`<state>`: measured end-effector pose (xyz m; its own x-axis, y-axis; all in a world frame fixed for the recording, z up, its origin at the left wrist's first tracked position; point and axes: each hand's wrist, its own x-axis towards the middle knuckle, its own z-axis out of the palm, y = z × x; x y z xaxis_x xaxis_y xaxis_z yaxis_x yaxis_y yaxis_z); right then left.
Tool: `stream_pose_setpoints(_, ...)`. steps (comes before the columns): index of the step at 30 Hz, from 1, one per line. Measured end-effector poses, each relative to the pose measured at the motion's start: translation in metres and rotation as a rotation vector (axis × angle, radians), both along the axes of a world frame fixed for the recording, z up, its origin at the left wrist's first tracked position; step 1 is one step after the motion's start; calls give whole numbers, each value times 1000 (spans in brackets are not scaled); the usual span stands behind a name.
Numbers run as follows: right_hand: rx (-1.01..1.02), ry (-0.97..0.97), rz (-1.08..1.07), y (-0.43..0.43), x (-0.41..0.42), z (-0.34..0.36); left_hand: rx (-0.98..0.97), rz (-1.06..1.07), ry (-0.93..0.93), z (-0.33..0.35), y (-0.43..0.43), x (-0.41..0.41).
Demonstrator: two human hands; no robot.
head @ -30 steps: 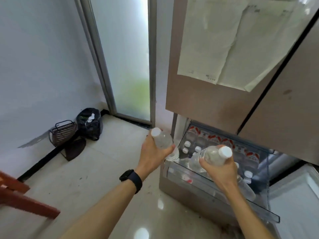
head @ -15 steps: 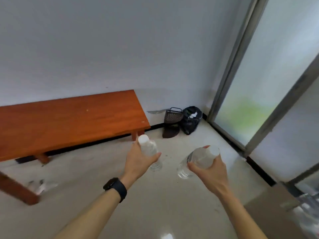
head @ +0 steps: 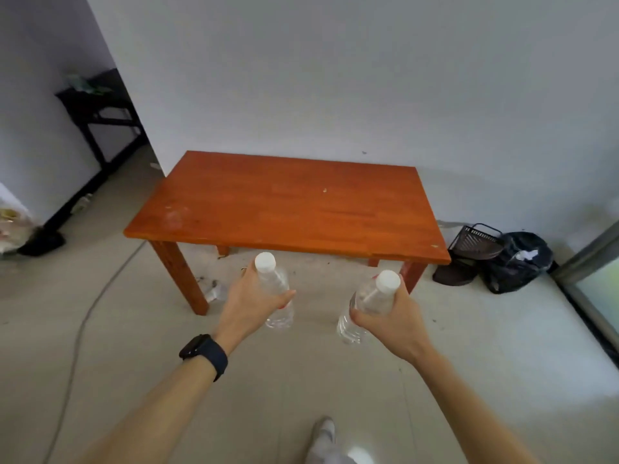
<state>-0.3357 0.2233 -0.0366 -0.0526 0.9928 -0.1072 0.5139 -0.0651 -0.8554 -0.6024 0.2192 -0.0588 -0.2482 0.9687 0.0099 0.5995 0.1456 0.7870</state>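
Forearms stretch forward side by side above the floor, a dark watch (head: 204, 354) on the left wrist. The left hand (head: 249, 303) grips the left bottle (head: 278, 284) around its middle, white cap up. The right hand (head: 393, 321) wraps around the right bottle (head: 370, 301) near its neck, with the cap tilted up and to the right. Both bottles are held in the air, just short of the low wooden counter (head: 288, 209) by the wall.
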Motion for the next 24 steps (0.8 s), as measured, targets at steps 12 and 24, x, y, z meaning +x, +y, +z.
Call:
stream_pose_setpoints(12, -52, 12, 146, 207, -138, -40, 12, 136, 22, -13, 179, -142)
stream_pose_setpoints(24, -143, -49, 179, 399, -243, -73, -86, 163, 14, -42, 356, -235)
